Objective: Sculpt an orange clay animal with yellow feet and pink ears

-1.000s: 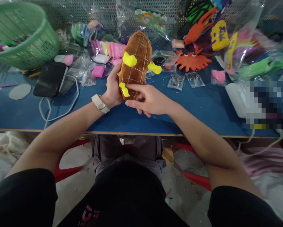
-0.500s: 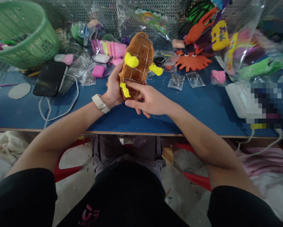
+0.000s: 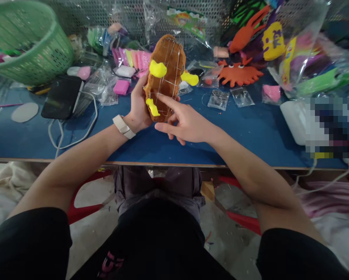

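Observation:
My left hand (image 3: 139, 102) is wrapped round the left side and underside of a long brown clay form (image 3: 166, 87), tilted up above the table. A thin metal wire grid (image 3: 170, 58) runs over its brown inner face. Yellow clay pieces stick to it: one at the upper left (image 3: 158, 69), one jutting from the right edge (image 3: 190, 78), one at the lower left (image 3: 153, 107). My right hand (image 3: 188, 121) holds nothing; its index fingertip touches the brown face, the thumb stretches along the bottom end, and the other fingers are loosely bent.
A green basket (image 3: 48, 42) stands at the left, near a black device (image 3: 62, 97) with a white cable. Clay packets (image 3: 132, 58) lie behind my hands. An orange clay crab (image 3: 240, 74), small bags (image 3: 218, 100) and a white box (image 3: 292, 122) are at the right.
The brown clay form has shifted slightly up and left, its top leaning further left. My right index finger stays on its lower face. Both hands keep nearly the same pose.

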A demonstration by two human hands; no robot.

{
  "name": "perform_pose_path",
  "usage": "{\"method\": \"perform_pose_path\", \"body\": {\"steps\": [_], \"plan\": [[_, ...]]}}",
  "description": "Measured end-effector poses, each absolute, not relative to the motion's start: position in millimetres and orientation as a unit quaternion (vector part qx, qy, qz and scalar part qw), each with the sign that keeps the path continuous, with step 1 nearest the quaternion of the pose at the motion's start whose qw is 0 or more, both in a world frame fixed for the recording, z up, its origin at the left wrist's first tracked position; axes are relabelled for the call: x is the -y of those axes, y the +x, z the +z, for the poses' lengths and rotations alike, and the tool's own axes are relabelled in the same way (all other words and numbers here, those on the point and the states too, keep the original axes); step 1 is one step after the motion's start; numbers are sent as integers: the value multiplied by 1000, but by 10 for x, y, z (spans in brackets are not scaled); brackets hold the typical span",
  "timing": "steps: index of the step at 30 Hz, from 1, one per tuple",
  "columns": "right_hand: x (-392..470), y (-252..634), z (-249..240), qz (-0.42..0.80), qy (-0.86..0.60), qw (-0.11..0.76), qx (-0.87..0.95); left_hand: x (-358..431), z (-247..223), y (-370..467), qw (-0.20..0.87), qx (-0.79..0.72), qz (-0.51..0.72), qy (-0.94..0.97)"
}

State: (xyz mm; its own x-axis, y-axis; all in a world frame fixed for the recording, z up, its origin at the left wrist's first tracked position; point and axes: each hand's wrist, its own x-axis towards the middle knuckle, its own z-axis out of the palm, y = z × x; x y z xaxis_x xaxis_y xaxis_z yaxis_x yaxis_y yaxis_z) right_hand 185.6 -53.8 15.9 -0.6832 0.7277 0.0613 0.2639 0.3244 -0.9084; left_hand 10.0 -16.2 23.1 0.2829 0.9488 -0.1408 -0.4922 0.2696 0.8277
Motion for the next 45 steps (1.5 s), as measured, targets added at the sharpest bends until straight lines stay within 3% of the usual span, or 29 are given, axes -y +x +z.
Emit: {"method": "perform_pose_path", "body": {"steps": [35, 42, 45], "plan": [[565, 1871, 196, 526, -298, 200, 771, 126, 145, 63, 706, -333, 499, 378], [592, 1896, 238, 394, -361, 310, 786, 86, 145, 60, 680, -335, 533, 376], [622, 1875, 263, 402, -364, 310, 781, 83, 144, 62, 693, -345, 523, 357]]}}
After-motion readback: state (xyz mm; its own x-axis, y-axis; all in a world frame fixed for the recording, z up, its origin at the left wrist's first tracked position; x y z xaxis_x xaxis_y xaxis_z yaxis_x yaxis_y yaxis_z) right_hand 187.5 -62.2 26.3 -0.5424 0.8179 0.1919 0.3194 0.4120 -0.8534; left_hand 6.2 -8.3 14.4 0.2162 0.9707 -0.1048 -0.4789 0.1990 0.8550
